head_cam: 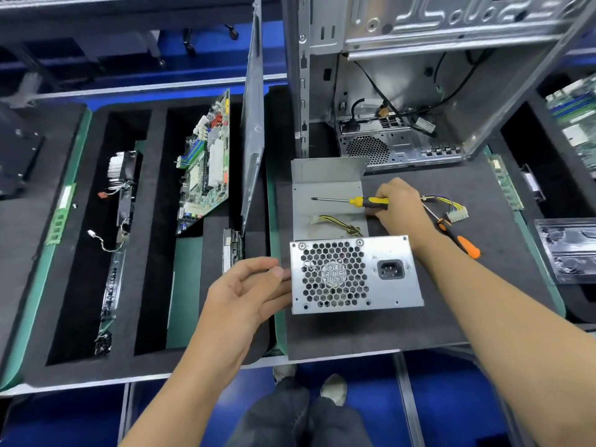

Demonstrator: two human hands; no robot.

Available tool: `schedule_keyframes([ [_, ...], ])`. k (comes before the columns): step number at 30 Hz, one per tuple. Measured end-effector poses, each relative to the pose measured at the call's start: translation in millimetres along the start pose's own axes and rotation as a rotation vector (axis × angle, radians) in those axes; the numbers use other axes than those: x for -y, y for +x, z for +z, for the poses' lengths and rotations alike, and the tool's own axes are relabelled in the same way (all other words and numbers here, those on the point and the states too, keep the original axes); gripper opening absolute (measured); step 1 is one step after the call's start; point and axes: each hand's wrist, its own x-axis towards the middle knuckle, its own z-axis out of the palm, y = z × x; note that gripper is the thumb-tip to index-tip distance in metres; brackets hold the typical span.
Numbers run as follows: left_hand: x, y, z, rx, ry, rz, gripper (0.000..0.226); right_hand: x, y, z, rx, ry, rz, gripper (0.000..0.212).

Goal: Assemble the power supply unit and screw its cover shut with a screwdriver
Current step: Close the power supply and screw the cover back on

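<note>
Grey metal box: the power supply (356, 274) stood on the dark tabletop (371, 330), its fan grille and socket face turned toward the person, directly in front of them.
Cover: a bent metal sheet (329, 191) lay flat just behind the box, with one flap standing up at its far edge; it was not yet on the box.
Screwdriver: the yellow-and-black one (351, 201) lay across the cover, long axis running left to right, tip pointing left, handle to the right.
Right hand: the right hand (400, 204) was wrapped round the screwdriver's handle end, gripping it.
Left hand: the left hand (254, 288) had relaxed fingers touching the box's left edge, grasping nothing.
Nearer hand: the left was at the box; the right was beyond it, over the cover.
Cables: a yellow-and-black bundle (338, 224) ran from the box across the cover.
Spare tool: an orange-handled screwdriver (458, 238) lay to the right, by the right wrist.
Judgement: the cover probably had to come forward over the box before any screw went in.
</note>
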Motion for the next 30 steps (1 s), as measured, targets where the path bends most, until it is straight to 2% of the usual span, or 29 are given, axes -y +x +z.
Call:
schedule_keyframes([
  [2, 0, -2, -4, -0.007, -0.008, 0.011, 0.046, -2, 1, 0, 0.001, 0.025, 0.000, 0.014],
  [6, 2, -5, -12, -0.017, -0.002, 0.011, 0.050, 1, 1, -4, 0.018, 0.034, 0.006, 0.021],
  [9, 3, -8, -16, -0.037, 0.002, 0.007, 0.055, 0, 2, -6, 0.001, 0.070, 0.030, 0.009],
  [12, 4, -8, -21, -0.051, -0.016, 0.007, 0.052, -5, 3, -9, -0.014, 0.117, 0.059, 0.014],
  [15, 3, -8, -26, -0.074, -0.024, 0.007, 0.049, -10, 4, -18, -0.110, 0.189, 0.169, 0.020],
  [17, 1, -8, -24, -0.083, -0.029, 0.008, 0.045, -11, 0, -27, -0.166, 0.295, 0.256, 0.023],
  [20, -3, -9, -15, -0.092, -0.025, 0.026, 0.040, 1, -18, -49, -0.199, 0.608, 0.321, 0.023],
  [22, -8, -10, -4, -0.063, -0.037, 0.047, 0.032, 21, -36, -69, -0.187, 0.756, 0.262, 0.015],
  [24, -14, -10, 12, 0.001, -0.047, 0.049, 0.028, 51, -57, -88, -0.111, 0.795, 0.151, 0.013],
  [27, -20, -10, 39, 0.115, -0.071, -0.011, 0.033, 98, -91, -100, 0.034, 0.641, -0.044, 0.012],
  [30, -22, -12, 61, 0.194, -0.096, -0.056, 0.027, 129, -115, -99, 0.043, 0.506, -0.192, 0.021],
])
